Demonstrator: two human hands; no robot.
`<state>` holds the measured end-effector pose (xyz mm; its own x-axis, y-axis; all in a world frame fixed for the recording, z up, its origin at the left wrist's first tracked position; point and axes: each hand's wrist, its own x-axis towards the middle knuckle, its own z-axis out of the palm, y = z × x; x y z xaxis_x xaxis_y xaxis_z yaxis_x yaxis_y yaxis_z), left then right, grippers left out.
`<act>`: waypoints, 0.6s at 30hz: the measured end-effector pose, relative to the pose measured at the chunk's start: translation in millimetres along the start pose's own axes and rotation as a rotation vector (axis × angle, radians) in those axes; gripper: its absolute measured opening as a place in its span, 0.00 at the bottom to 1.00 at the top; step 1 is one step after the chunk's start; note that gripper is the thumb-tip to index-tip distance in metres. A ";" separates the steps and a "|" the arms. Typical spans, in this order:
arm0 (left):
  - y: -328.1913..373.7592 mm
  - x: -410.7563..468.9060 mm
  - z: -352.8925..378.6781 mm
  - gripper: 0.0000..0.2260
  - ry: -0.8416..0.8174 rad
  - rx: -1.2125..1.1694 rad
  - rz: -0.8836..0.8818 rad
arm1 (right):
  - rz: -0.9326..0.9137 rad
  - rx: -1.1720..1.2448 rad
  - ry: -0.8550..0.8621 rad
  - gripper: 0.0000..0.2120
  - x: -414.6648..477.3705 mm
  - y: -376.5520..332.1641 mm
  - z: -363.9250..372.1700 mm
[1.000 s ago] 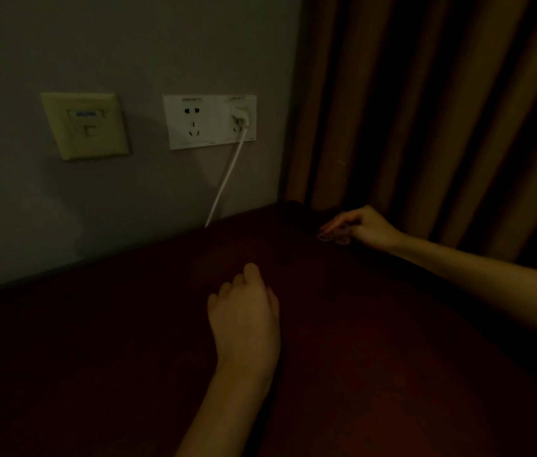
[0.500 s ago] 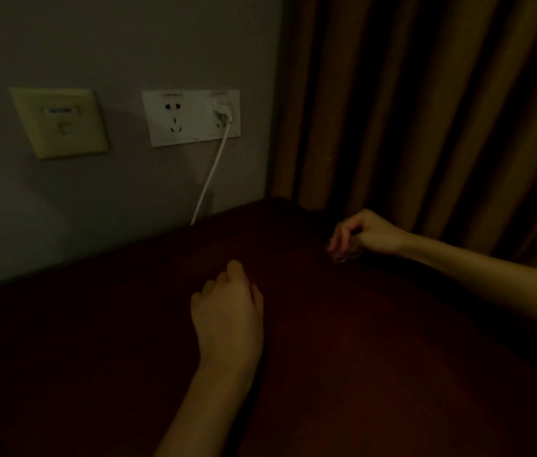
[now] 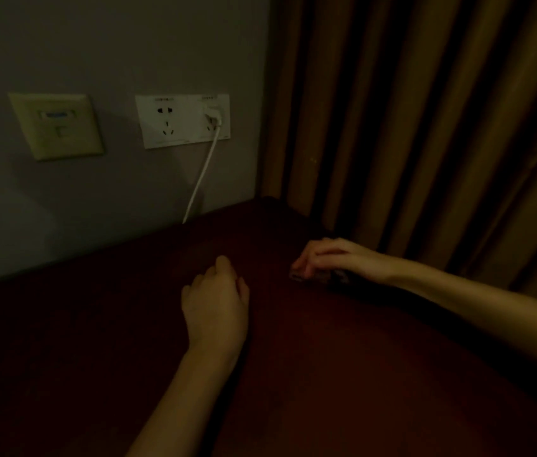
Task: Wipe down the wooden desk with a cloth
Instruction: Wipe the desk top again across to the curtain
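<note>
Dark and hard to make out, a small low thing lies under the right hand, whose fingers curl down over it with their tips at its left end; a few faint glints show on it, and I cannot tell whether it is the cloth. This hand is at the far right of the desk, close beside the curtain. The left hand rests knuckles-up near the middle of the desk, well apart from the right, its fingers loosely curled under and nothing showing in it. The desk top is smooth, flat, deep reddish-brown wood with a rounded far corner, set against a plain grey wall. The curtain hangs in thick brown vertical folds. On the wall are a white rectangular socket plate with a white plug in its right half, a white cord dropping behind the desk's far edge, and, to the left, a yellowed square plate.
</note>
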<state>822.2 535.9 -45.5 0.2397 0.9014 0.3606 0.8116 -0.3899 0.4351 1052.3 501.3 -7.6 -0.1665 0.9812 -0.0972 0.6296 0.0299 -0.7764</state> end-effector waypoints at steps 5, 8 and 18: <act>-1.7 -2.7 2.6 0.06 0.050 -0.006 0.048 | 0.054 -0.172 0.218 0.19 8.0 14.0 -11.0; -3.6 0.4 4.7 0.06 0.028 -0.009 0.047 | 0.107 -0.408 0.245 0.13 58.0 1.9 -12.6; 1.2 -3.1 3.6 0.08 0.068 0.036 0.051 | 0.057 -0.436 0.079 0.10 -34.3 14.5 3.6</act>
<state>824.4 533.3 -49.1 0.2454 0.8653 0.4372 0.8184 -0.4266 0.3851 1064.4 467.4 -17.7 -0.0740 0.9947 -0.0712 0.9001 0.0359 -0.4343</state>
